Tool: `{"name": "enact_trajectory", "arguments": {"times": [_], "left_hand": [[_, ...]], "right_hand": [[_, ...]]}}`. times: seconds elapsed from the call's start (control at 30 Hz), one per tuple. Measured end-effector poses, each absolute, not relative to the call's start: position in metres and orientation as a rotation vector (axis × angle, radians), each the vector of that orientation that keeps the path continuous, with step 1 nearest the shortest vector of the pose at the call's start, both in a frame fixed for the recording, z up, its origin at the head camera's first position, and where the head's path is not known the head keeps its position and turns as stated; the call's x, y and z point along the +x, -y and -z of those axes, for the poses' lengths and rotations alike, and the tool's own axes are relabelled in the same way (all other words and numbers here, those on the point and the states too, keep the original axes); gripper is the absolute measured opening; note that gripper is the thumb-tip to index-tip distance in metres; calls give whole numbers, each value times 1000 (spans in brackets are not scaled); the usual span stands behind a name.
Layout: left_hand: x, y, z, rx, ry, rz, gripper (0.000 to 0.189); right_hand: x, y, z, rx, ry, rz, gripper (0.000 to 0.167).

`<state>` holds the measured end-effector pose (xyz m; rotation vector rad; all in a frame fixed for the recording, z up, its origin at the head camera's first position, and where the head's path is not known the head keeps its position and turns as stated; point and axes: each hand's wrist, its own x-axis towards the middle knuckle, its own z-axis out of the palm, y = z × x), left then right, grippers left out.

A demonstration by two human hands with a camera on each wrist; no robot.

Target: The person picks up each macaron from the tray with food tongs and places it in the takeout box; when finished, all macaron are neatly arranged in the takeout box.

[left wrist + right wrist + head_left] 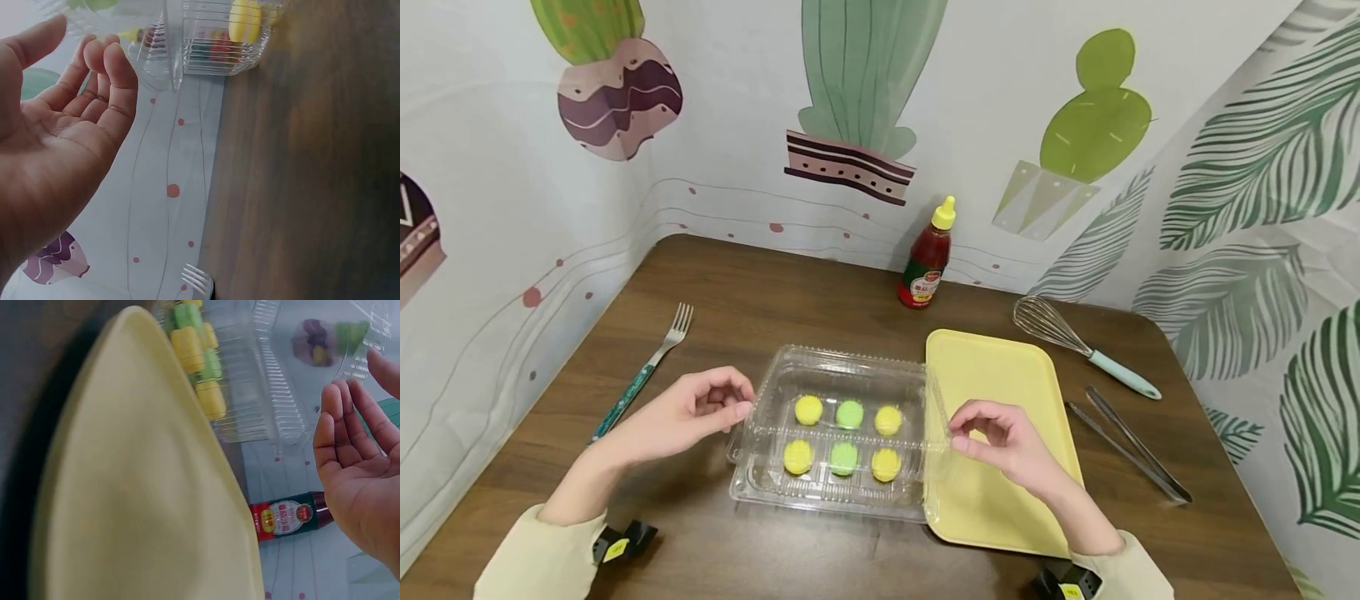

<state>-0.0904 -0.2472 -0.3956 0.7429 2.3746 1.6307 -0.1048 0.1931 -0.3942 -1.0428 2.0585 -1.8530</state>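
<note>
A clear plastic clamshell box (842, 502) sits near the middle of the table. Its lid (868, 375) stands partly raised over the base. Round yellow pieces (808, 409) and green pieces (844, 457) lie inside in two rows. My left hand (703, 404) pinches the lid's left edge between thumb and curled fingers. On the opposite edge, my right hand (1003, 442) pinches the lid near its front corner. In the right wrist view, the lid's ridged rim runs by the thumb and fingertips of that hand (359, 437).
A yellow tray (1000, 367) lies under my right hand, beside the box. Farther right are a whisk (1086, 346) and metal tongs (1127, 446). A red sauce bottle (925, 258) stands at the back. To the left lies a green-handled fork (643, 375).
</note>
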Motion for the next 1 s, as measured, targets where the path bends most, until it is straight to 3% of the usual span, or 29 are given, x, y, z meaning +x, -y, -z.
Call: {"name": "enact_trajectory", "arguments": {"times": [0.43,1.0], "left_hand": [[-79,243,408,831,-2548,-1461,16],[-78,241,412,843,-2513,-1445,15]], "right_hand": [[-96,-194,418,-981,-2234,1666,23],[-89,-193,425,-1009,-2397,1579,26]]}}
